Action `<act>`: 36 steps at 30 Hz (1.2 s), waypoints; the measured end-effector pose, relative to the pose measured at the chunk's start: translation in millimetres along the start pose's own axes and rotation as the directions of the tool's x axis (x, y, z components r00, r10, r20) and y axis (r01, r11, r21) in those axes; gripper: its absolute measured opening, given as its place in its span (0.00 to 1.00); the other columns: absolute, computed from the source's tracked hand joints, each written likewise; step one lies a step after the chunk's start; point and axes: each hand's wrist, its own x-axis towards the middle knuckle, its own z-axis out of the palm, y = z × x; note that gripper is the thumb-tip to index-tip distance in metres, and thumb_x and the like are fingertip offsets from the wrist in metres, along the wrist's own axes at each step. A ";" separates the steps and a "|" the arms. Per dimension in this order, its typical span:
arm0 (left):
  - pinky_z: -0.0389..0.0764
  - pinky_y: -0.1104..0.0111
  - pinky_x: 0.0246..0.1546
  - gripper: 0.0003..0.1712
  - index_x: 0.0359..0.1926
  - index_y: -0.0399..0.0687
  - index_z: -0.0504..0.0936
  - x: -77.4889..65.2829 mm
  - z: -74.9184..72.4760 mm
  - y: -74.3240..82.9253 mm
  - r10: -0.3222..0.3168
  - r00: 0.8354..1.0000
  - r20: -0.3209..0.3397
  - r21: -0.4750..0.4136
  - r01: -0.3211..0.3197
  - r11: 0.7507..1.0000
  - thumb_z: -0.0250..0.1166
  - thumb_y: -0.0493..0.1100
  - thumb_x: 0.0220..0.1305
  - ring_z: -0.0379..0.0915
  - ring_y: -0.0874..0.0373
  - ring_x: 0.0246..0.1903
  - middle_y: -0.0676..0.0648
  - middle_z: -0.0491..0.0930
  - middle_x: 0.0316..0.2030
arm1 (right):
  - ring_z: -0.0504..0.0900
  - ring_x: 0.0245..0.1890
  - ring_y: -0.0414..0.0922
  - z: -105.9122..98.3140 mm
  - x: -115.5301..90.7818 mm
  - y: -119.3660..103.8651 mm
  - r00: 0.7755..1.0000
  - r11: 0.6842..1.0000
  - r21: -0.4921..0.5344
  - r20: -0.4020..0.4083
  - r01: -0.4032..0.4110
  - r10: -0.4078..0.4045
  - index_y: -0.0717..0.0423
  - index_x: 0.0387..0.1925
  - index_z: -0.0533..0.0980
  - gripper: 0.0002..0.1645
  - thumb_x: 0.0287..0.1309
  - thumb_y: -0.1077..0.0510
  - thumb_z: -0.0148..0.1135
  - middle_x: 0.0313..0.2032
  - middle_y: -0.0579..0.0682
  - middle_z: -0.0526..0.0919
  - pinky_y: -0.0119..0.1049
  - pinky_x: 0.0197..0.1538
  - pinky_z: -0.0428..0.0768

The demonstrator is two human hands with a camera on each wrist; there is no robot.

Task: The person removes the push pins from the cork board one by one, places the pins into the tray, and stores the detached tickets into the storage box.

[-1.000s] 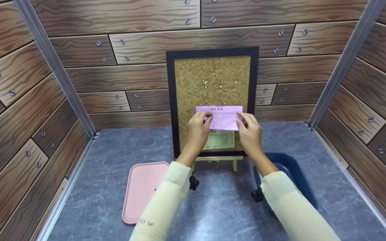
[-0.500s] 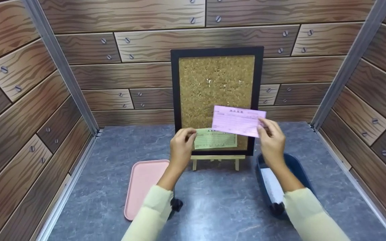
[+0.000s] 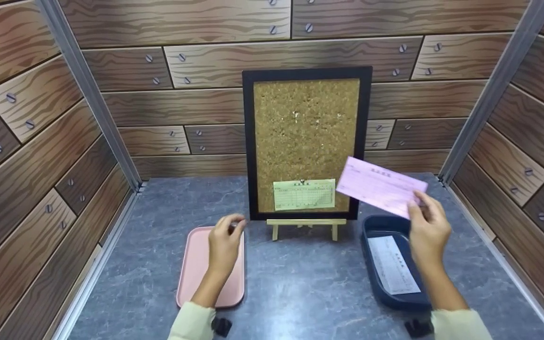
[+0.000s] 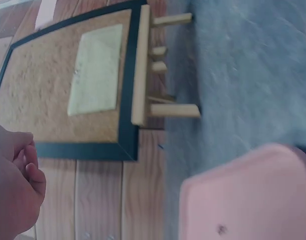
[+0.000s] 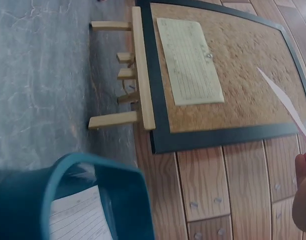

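Observation:
In the head view my right hand (image 3: 430, 233) pinches a pink paper slip (image 3: 380, 186) by its right end, tilted in the air near the board's lower right. The right wrist view shows the slip (image 5: 287, 102) nearly edge-on. My left hand (image 3: 225, 245) hangs over a pink tray (image 3: 189, 274), fingers curled and thumb close to the index finger; I cannot tell whether something small is between the tips. A green printed slip (image 3: 304, 196) is fixed by a pin (image 3: 302, 182) low on the black-framed cork board (image 3: 307, 127). A small dark thing (image 4: 221, 230) lies on the tray.
The board leans on a small wooden easel (image 3: 306, 222) near the back wall. At the right, a dark blue bin (image 3: 369, 255) holds a white printed slip (image 3: 394, 264). Plank-patterned walls (image 3: 177, 108) enclose the grey tabletop (image 3: 291, 293) on three sides.
The pink slip came away from the front of the board, carried right by my right hand alone, and now tilts. My left hand let go of it and moved down-left over the pink tray.

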 end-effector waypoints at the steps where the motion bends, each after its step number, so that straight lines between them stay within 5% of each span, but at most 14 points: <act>1: 0.77 0.74 0.29 0.04 0.36 0.42 0.87 -3.1 -4.1 -3.4 -0.014 1.000 -0.002 0.010 0.014 1.000 0.71 0.32 0.60 0.73 0.64 0.27 0.47 0.85 0.33 | 0.77 0.38 0.36 -5.2 -0.7 5.5 1.000 1.000 -0.002 -0.015 -0.018 0.018 0.69 0.53 0.81 0.17 0.63 0.70 0.63 0.41 0.39 0.80 0.20 0.43 0.77; 11: 0.74 0.75 0.20 0.03 0.35 0.43 0.86 -29.3 -33.4 -36.4 -0.161 0.987 -0.003 0.090 0.161 0.983 0.69 0.32 0.61 0.69 0.67 0.22 0.48 0.83 0.30 | 0.77 0.42 0.34 -41.6 -21.6 33.4 0.985 0.984 -0.093 -0.096 -0.154 0.145 0.69 0.56 0.79 0.19 0.64 0.68 0.62 0.42 0.32 0.79 0.16 0.47 0.76; 21: 0.74 0.72 0.29 0.03 0.35 0.42 0.86 -44.8 -48.5 -65.4 -0.319 0.948 0.009 0.210 0.310 0.927 0.68 0.32 0.60 0.73 0.62 0.26 0.45 0.86 0.33 | 0.75 0.37 0.29 -71.9 -46.4 68.1 0.959 0.929 -0.249 -0.150 -0.272 0.240 0.63 0.58 0.79 0.20 0.66 0.63 0.61 0.40 0.26 0.76 0.12 0.40 0.74; 29: 0.75 0.67 0.31 0.03 0.35 0.40 0.86 -57.9 -58.3 -79.3 -0.375 0.926 0.035 0.277 0.352 0.894 0.67 0.32 0.61 0.75 0.58 0.28 0.43 0.87 0.33 | 0.72 0.35 0.26 -83.8 -58.1 84.1 0.956 0.896 -0.344 -0.177 -0.281 0.232 0.64 0.56 0.80 0.19 0.65 0.64 0.60 0.38 0.23 0.72 0.12 0.39 0.70; 32: 0.76 0.66 0.32 0.03 0.35 0.40 0.86 -62.0 -60.1 -83.1 -0.391 0.919 0.043 0.295 0.363 0.884 0.67 0.32 0.61 0.75 0.58 0.28 0.43 0.86 0.33 | 0.70 0.34 0.23 -86.3 -61.5 88.8 0.956 0.881 -0.380 -0.186 -0.282 0.226 0.64 0.54 0.81 0.18 0.64 0.65 0.61 0.39 0.29 0.76 0.12 0.38 0.68; 36: 0.76 0.66 0.32 0.03 0.35 0.40 0.86 -65.9 -61.3 -86.6 -0.402 0.914 0.054 0.312 0.367 0.877 0.67 0.32 0.61 0.76 0.58 0.28 0.43 0.87 0.34 | 0.66 0.30 0.18 -88.2 -62.9 92.6 0.967 0.861 -0.442 -0.151 -0.251 0.205 0.66 0.53 0.81 0.18 0.63 0.67 0.61 0.44 0.56 0.83 0.13 0.36 0.66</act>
